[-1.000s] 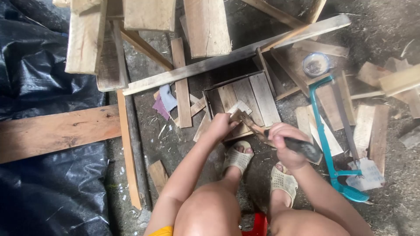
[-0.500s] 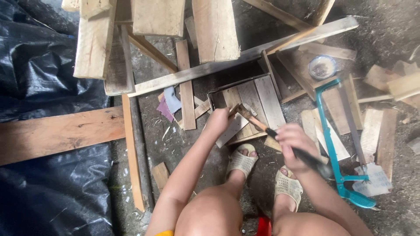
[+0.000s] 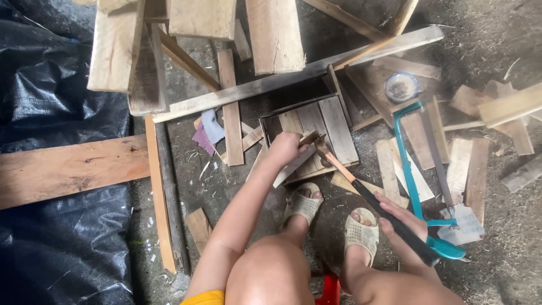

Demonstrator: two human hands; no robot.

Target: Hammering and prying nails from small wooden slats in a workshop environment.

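The hammer (image 3: 361,189) is lying on a long diagonal, its head (image 3: 322,148) pointing up and to the left at the small wooden box frame (image 3: 309,135) and its dark grip running down to the right. The right hand (image 3: 405,221) is wrapping that grip near its lower end, fingers closed around it. The left hand (image 3: 285,148) is pinching a thin wooden slat (image 3: 291,165) against the near edge of the box frame, just left of the hammer head.

Half a second ago the hammer head was sitting higher over the box frame and the right hand was gripping farther up the handle; now the hand is sitting lower and farther right, so more handle is showing.

Right of the box frame, a teal hacksaw (image 3: 411,169) is lying lengthwise on loose boards, with a pale paper scrap (image 3: 460,223) beside its handle. A round blue-rimmed tin (image 3: 400,86) is resting above it. Left of the box frame, small purple and grey scraps (image 3: 208,131) are lying on the floor.
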